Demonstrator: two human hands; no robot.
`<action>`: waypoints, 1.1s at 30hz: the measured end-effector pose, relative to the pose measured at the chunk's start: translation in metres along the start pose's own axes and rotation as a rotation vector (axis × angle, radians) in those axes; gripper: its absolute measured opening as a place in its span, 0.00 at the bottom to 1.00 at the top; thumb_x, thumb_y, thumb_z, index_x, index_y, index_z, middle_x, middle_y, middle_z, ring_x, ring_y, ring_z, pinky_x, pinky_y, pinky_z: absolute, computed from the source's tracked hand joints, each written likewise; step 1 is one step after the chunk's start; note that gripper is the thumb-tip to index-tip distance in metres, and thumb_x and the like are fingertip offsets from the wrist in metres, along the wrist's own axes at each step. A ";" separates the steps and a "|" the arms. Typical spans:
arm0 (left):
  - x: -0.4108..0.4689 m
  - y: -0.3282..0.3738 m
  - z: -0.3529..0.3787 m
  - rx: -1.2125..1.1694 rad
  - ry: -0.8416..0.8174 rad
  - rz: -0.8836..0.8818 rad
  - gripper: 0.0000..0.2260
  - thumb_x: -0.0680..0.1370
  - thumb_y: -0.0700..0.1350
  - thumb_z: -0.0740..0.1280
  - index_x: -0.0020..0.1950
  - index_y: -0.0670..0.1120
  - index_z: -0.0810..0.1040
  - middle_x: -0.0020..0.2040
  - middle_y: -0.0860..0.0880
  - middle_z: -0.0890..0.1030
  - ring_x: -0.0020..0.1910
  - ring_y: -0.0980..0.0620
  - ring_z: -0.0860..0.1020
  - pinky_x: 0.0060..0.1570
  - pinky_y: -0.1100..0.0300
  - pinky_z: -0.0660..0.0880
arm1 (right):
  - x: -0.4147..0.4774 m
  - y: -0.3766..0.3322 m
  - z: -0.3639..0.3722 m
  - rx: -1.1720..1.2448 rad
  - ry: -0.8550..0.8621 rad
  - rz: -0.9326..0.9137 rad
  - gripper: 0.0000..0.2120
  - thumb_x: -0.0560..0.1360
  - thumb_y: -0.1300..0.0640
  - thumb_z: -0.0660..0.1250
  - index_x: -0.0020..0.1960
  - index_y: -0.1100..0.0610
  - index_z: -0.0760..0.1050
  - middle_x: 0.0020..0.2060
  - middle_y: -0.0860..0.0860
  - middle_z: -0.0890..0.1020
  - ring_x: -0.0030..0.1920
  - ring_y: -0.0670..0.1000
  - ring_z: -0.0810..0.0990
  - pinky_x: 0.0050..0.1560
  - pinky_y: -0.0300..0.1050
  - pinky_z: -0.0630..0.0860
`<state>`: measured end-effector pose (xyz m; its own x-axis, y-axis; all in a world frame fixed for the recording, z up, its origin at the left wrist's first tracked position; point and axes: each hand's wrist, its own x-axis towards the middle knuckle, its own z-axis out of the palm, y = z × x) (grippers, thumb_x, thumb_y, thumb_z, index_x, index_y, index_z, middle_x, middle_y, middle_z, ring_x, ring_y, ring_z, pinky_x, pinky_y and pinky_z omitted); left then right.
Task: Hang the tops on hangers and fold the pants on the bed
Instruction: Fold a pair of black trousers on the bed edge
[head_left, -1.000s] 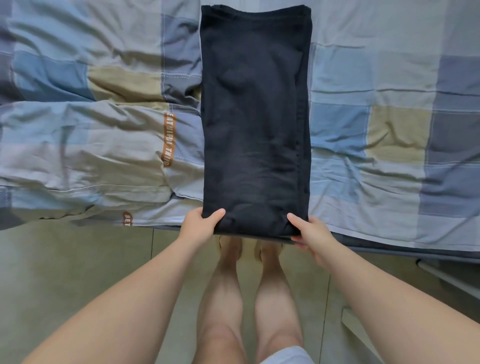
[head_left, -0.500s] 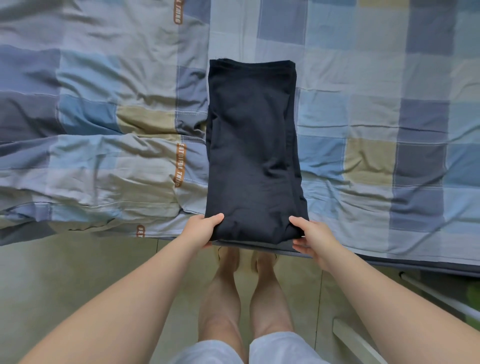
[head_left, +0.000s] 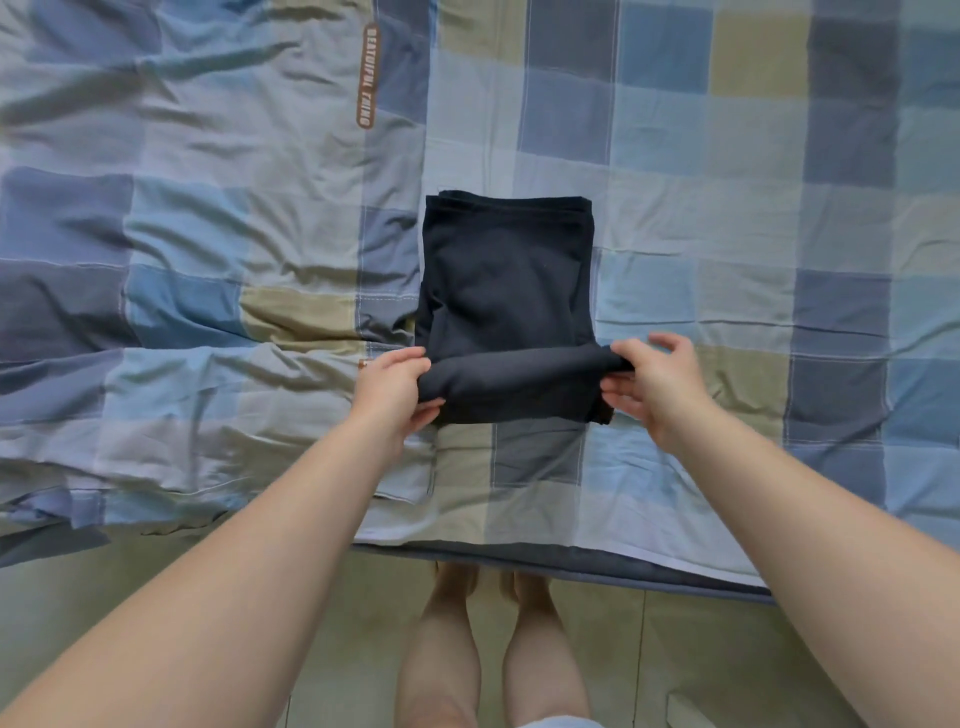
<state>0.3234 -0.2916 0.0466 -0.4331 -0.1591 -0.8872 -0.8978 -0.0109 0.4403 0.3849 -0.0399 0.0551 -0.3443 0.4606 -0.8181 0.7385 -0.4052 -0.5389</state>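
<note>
The black pants (head_left: 506, 280) lie in a narrow folded strip on the checked bedspread (head_left: 727, 218), pointing away from me. Their near end is lifted and curled over towards the far end, forming a roll. My left hand (head_left: 392, 389) pinches the left corner of that lifted end. My right hand (head_left: 652, 387) pinches the right corner, with two fingers spread loose above it. The far end of the pants rests flat on the bed. No tops or hangers are in view.
The bedspread is creased and bunched on the left (head_left: 182, 364). The bed's front edge (head_left: 571, 564) runs just ahead of my bare feet (head_left: 485, 582) on the tiled floor (head_left: 130, 597). A pale bar (head_left: 691, 712) shows on the floor at lower right.
Both hands have lifted the near end of the pants off the bed's front edge and carried it forward over the rest. The view has shifted further onto the bed.
</note>
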 end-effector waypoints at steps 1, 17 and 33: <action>0.007 0.012 0.006 -0.018 -0.021 -0.013 0.07 0.80 0.42 0.66 0.54 0.50 0.81 0.60 0.45 0.82 0.37 0.47 0.83 0.34 0.60 0.78 | 0.008 -0.011 0.005 -0.004 -0.003 -0.006 0.12 0.78 0.58 0.69 0.58 0.53 0.70 0.39 0.58 0.82 0.28 0.51 0.82 0.31 0.43 0.80; 0.127 0.120 0.093 0.173 -0.079 0.489 0.14 0.80 0.53 0.69 0.62 0.49 0.80 0.59 0.52 0.82 0.57 0.57 0.78 0.64 0.57 0.73 | 0.138 -0.093 0.083 -0.140 -0.271 -0.252 0.26 0.79 0.55 0.67 0.76 0.52 0.66 0.69 0.43 0.76 0.65 0.43 0.76 0.55 0.41 0.71; 0.224 0.013 0.100 1.107 0.222 0.927 0.45 0.74 0.69 0.65 0.82 0.56 0.45 0.83 0.54 0.44 0.79 0.42 0.56 0.74 0.42 0.58 | 0.218 0.031 0.109 -1.137 0.004 -0.950 0.35 0.79 0.37 0.52 0.82 0.45 0.47 0.82 0.48 0.44 0.81 0.53 0.42 0.79 0.54 0.41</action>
<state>0.2064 -0.2289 -0.1599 -0.9494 0.1666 -0.2663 0.0447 0.9108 0.4104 0.2698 -0.0379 -0.1622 -0.9467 0.1959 -0.2557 0.2905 0.8621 -0.4151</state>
